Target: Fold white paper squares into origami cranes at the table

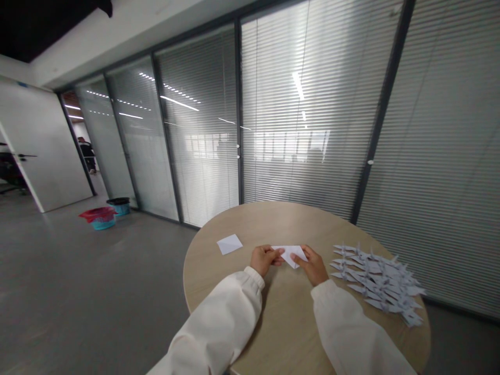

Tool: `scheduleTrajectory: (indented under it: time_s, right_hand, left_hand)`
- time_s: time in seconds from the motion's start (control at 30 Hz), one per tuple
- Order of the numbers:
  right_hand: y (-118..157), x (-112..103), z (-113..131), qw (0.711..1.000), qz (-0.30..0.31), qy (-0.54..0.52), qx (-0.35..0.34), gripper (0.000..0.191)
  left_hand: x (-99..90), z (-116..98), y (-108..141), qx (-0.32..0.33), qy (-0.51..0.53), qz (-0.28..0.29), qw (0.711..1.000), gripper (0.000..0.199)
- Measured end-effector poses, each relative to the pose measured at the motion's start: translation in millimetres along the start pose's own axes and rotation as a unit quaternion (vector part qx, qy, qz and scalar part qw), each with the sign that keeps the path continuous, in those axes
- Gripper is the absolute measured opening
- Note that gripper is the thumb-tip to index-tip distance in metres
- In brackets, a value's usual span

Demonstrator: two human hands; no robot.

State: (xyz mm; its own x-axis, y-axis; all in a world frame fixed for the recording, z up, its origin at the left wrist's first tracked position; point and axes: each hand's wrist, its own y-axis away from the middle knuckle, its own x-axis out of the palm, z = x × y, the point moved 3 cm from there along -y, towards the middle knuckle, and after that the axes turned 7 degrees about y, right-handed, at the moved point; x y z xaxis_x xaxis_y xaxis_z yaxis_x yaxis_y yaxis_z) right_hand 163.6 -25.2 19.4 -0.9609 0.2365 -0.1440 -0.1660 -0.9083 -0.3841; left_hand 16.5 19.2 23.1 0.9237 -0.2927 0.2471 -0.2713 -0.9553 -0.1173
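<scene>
Between my two hands is a folded piece of white paper (pixel 289 252), roughly a triangle with its point toward me. My left hand (pixel 266 259) pinches its left corner between thumb and fingers. On the other side my right hand (pixel 311 263) grips the right part, its thumb lying on the paper's face. A flat white paper square (pixel 229 244) with a faint diagonal crease lies on the table to the left of my hands. Several folded paper cranes (pixel 377 281) are lined up in close rows on the right, beyond my right hand.
All this is on a round wooden table (pixel 285 323), close to a glass partition with blinds (pixel 304 104). Two bins stand on the floor at the left, one with a red liner (pixel 97 214), the other a black one (pixel 118 201). A white door (pixel 42 140) stands open; a person is beyond it.
</scene>
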Motion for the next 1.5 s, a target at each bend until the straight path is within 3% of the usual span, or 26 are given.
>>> scheduleTrajectory:
  time_s: [0.2,0.63,0.93,1.17,1.5]
  right_hand:
    - [-0.3,1.2,-3.6,0.999,-0.003,0.038,-0.001,0.039]
    - [-1.0,-1.4,-3.3,0.999,-0.004,0.033,0.009,0.038]
    - [0.5,2.3,2.1,1.000,0.016,0.020,0.011,0.042]
    - [0.3,0.2,0.8,1.000,0.003,0.006,0.019,0.037]
    - [0.5,2.7,0.3,0.998,0.037,-0.020,0.045,0.042]
  left_hand:
    - [0.3,1.5,-0.3,0.021,-0.029,0.011,0.999,0.034]
    - [2.2,-5.6,2.5,-0.012,-0.004,0.014,1.000,0.040]
    - [-3.0,-5.9,3.8,0.052,-0.043,-0.023,0.997,0.042]
    - [3.6,0.9,0.8,-0.006,-0.037,0.039,0.999,0.038]
    - [0.1,-12.2,5.4,0.070,-0.102,-0.004,0.992,0.034]
